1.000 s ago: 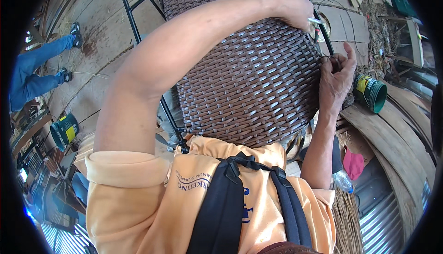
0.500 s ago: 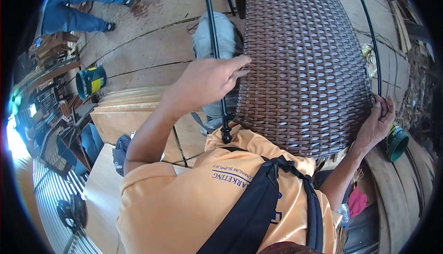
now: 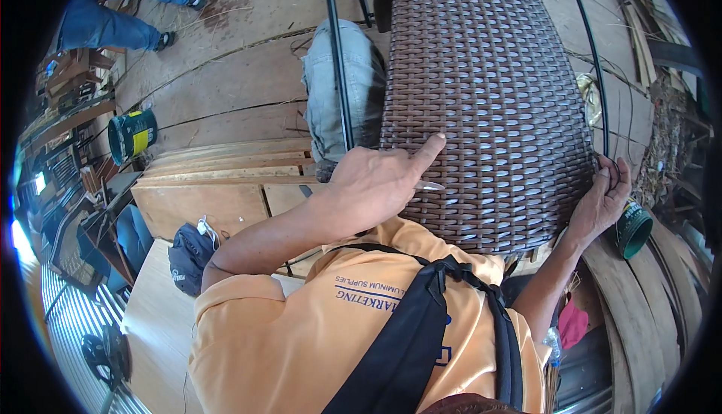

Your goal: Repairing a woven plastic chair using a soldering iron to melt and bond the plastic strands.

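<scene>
A dark brown woven wicker panel fills the space before me, set in a black metal frame. My left hand lies over its near left part, index finger stretched out onto the weave. A slim, pale, pointed tool sticks out from under that hand, held by the curled fingers; its exact kind cannot be made out. At the panel's near right corner, my right hand is closed with thumb and fingers pinched by the woven edge and the frame's bar. What lies between those fingers is hidden.
Green buckets stand on the left and at the right. Wooden planks and a dark cap lie to the left. Another person's legs in blue jeans show at the far left. Scrap wood lines the right side.
My left hand has come down and to the right, from the frame's left bar onto the weave; the pointed tool now shows. My right hand stays at the corner. The view has shifted slightly.
</scene>
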A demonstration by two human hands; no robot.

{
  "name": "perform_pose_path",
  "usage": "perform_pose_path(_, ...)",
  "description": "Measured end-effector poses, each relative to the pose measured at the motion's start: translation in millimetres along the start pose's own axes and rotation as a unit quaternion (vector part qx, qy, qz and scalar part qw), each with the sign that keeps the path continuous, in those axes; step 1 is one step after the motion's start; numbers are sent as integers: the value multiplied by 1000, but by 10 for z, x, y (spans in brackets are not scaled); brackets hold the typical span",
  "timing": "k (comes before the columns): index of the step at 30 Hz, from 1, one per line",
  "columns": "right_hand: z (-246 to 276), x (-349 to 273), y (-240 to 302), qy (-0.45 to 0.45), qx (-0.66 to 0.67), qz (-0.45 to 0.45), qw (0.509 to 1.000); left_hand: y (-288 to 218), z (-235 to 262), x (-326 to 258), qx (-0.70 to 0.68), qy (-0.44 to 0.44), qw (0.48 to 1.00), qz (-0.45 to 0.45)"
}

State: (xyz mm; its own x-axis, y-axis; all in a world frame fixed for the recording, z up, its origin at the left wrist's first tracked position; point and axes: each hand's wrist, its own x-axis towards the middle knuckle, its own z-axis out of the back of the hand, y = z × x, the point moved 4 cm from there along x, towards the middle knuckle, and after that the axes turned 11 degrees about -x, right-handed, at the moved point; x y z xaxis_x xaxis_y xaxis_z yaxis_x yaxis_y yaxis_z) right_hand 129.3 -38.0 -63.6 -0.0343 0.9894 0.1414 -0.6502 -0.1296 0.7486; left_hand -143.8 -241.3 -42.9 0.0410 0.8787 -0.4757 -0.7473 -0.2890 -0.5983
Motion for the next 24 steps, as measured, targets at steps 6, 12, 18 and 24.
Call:
perform_pose_path(6, -1, -15, -6, -5, 18, -2, 1000, -226, 16, 338, 12, 36, 999, -23)
perform_pose_path(12, 9, -14, 28, -16, -21, 5, 1000, -455, 76, 642, 3, 15, 995, -102)
perform_pose_path(18, 3, -16, 14, -13, -2, -8, 1000, -655, 109, 948, 11, 44, 993, -113)
perform_pose_path(24, 8, -27, 29, -18, 14, -25, 999, -850, 104, 1172, 36, 52, 988, -139)
